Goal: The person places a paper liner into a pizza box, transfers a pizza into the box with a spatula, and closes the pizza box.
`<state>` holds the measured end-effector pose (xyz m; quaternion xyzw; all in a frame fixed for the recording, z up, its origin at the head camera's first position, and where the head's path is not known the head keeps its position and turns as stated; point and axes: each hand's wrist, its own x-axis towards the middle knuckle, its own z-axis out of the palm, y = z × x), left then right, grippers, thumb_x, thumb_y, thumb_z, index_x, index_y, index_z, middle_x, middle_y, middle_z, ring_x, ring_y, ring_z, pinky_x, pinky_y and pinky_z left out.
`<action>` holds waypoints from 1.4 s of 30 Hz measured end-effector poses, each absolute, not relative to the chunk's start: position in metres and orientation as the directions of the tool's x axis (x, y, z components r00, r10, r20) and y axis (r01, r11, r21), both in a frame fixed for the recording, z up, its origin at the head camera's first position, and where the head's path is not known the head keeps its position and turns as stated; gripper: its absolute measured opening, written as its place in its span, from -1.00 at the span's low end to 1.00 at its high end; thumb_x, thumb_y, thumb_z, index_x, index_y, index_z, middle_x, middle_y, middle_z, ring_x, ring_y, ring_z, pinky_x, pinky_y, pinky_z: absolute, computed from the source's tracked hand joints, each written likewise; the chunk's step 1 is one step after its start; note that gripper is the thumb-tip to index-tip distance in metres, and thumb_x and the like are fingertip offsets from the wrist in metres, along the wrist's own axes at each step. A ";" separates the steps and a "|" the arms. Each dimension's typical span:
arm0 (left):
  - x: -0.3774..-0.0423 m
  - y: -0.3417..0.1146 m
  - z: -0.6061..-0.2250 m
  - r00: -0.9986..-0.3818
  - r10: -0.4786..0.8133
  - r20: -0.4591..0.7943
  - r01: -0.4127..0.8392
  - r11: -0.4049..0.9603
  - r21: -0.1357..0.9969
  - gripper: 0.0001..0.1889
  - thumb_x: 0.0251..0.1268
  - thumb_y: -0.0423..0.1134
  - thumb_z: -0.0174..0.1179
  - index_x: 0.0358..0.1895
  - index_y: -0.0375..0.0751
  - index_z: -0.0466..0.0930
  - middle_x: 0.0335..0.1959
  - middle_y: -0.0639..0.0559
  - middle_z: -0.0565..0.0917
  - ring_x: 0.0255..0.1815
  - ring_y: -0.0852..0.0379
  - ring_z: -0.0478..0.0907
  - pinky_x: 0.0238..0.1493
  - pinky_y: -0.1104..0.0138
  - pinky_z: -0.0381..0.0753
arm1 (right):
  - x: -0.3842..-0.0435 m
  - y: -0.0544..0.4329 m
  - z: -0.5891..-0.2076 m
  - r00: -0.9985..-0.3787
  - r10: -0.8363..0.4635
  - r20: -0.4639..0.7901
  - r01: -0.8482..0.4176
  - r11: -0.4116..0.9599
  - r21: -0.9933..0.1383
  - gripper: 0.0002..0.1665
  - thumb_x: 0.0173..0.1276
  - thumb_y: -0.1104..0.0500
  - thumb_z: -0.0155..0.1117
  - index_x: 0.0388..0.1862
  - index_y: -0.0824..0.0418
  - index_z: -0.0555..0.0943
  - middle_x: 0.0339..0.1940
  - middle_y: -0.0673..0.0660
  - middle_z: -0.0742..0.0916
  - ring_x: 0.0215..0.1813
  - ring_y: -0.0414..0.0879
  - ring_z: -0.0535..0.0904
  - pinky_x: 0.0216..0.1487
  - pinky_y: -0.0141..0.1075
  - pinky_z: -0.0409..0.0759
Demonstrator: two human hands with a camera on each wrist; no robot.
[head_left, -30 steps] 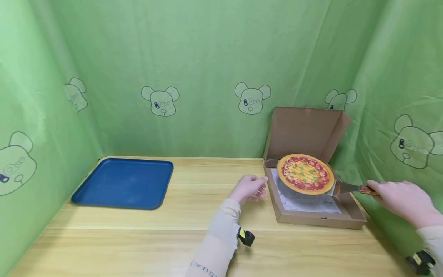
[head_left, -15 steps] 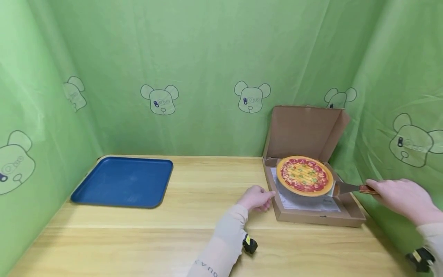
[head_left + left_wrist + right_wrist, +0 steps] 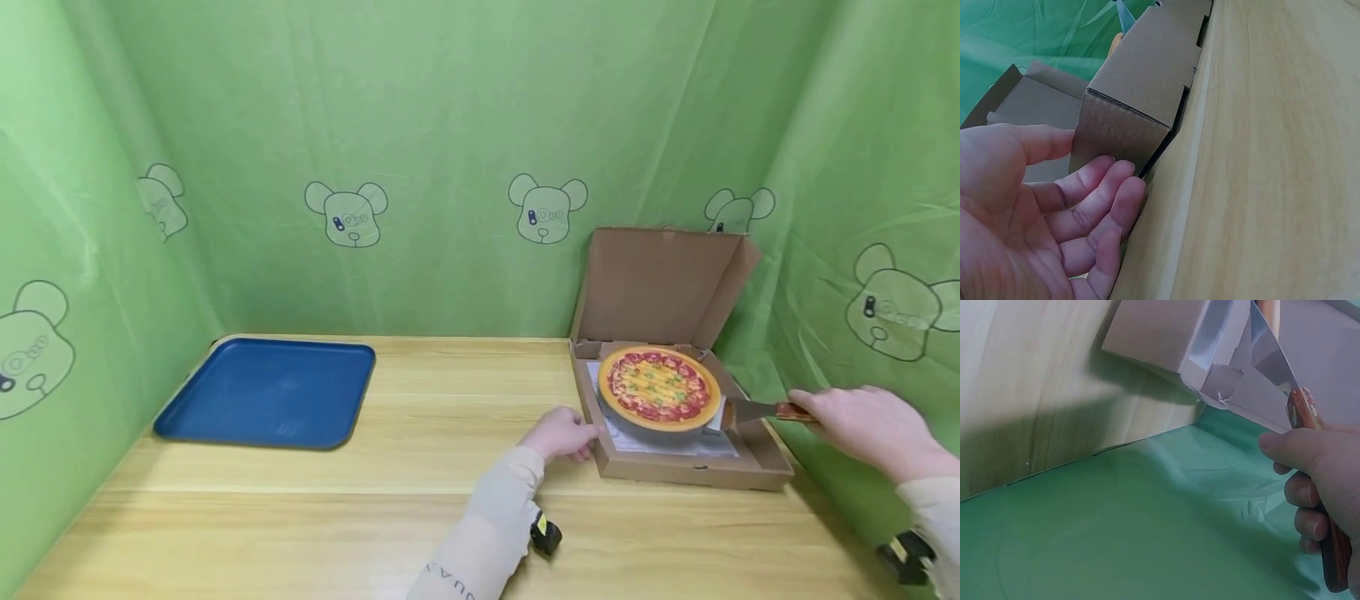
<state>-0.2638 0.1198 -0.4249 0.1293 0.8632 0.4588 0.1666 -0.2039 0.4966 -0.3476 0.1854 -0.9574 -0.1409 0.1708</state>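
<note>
A pizza [image 3: 660, 388] with red and yellow topping lies on the blade of a metal spatula [image 3: 753, 409], over the open cardboard pizza box [image 3: 693, 472]. My right hand [image 3: 873, 425] grips the spatula by its brown wooden handle [image 3: 1337, 565], to the right of the box. At the box's left side, my left hand [image 3: 562, 433] holds the side wall near the front corner. In the left wrist view its thumb is at the wall's upper edge, and the curled fingers [image 3: 1119, 200] are against the outer face. The pizza hides most of the blade.
A blue tray [image 3: 270, 396] lies on the wooden table [image 3: 442, 417] at the left. The box lid [image 3: 660, 283] stands raised behind the pizza, near the green curtain [image 3: 450, 125]. White printed paper [image 3: 622, 437] lines the box.
My left hand has moved right and slightly down, from beside the box onto its side wall. The pizza on the spatula has sunk a little toward the box floor.
</note>
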 end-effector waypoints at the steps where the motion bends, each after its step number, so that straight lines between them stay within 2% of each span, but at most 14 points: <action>1: -0.264 0.120 -0.424 -0.911 0.376 -0.170 0.069 0.545 0.835 -0.66 0.33 0.03 0.18 -0.38 -0.21 0.63 -0.52 -0.04 0.71 -0.51 0.09 0.65 -0.24 0.32 0.59 | -0.204 0.496 -0.348 -0.881 -0.390 0.269 -0.298 0.898 0.324 -0.66 0.34 -0.03 0.28 -0.53 0.00 0.38 -0.78 -0.17 0.45 -0.76 -0.19 0.32 -0.73 -0.18 0.35; 6: -0.264 0.120 -0.424 -0.910 0.375 -0.179 0.057 0.538 0.841 -0.68 0.34 0.00 0.17 -0.37 -0.20 0.63 -0.50 -0.05 0.72 -0.50 0.09 0.66 -0.17 0.30 0.62 | -0.204 0.495 -0.348 -0.894 -0.378 0.241 -0.293 0.900 0.322 -0.63 0.36 -0.04 0.27 -0.55 -0.03 0.35 -0.77 -0.19 0.41 -0.73 -0.23 0.30 -0.71 -0.21 0.36; 17: -0.265 0.122 -0.426 -0.915 0.363 -0.176 0.043 0.521 0.852 -0.72 0.33 -0.06 0.16 -0.41 -0.19 0.62 -0.51 -0.06 0.72 -0.52 0.10 0.64 -0.20 0.34 0.60 | -0.204 0.496 -0.348 -0.916 -0.354 0.188 -0.283 0.904 0.321 -0.63 0.40 -0.08 0.21 -0.56 -0.06 0.34 -0.74 -0.23 0.44 -0.69 -0.30 0.36 -0.66 -0.26 0.38; 27: -0.264 0.120 -0.426 -0.913 0.371 -0.169 0.052 0.516 0.855 -0.73 0.33 -0.08 0.16 -0.40 -0.21 0.62 -0.50 -0.06 0.73 -0.53 0.11 0.64 -0.21 0.36 0.59 | -0.206 0.499 -0.351 -0.906 -0.379 0.187 -0.305 0.893 0.330 -0.62 0.33 -0.08 0.28 -0.57 -0.05 0.35 -0.67 -0.18 0.59 -0.63 -0.16 0.52 -0.61 -0.17 0.46; 37: -0.264 0.121 -0.426 -0.913 0.364 -0.182 0.032 0.511 0.859 -0.73 0.33 -0.07 0.16 -0.39 -0.21 0.63 -0.50 -0.06 0.73 -0.51 0.10 0.65 -0.18 0.34 0.61 | -0.208 0.502 -0.352 -0.921 -0.356 0.156 -0.294 0.901 0.320 -0.67 0.33 -0.10 0.27 -0.52 -0.03 0.42 -0.62 -0.08 0.67 -0.64 -0.11 0.53 -0.61 -0.12 0.49; 42: -0.264 0.120 -0.426 -0.913 0.369 -0.174 0.041 0.509 0.860 -0.73 0.34 -0.08 0.16 -0.37 -0.23 0.64 -0.47 -0.09 0.74 -0.48 0.07 0.68 -0.20 0.36 0.61 | -0.210 0.501 -0.351 -0.923 -0.361 0.131 -0.302 0.893 0.332 -0.65 0.34 -0.11 0.26 -0.54 -0.04 0.39 -0.65 -0.13 0.63 -0.64 -0.15 0.52 -0.61 -0.16 0.47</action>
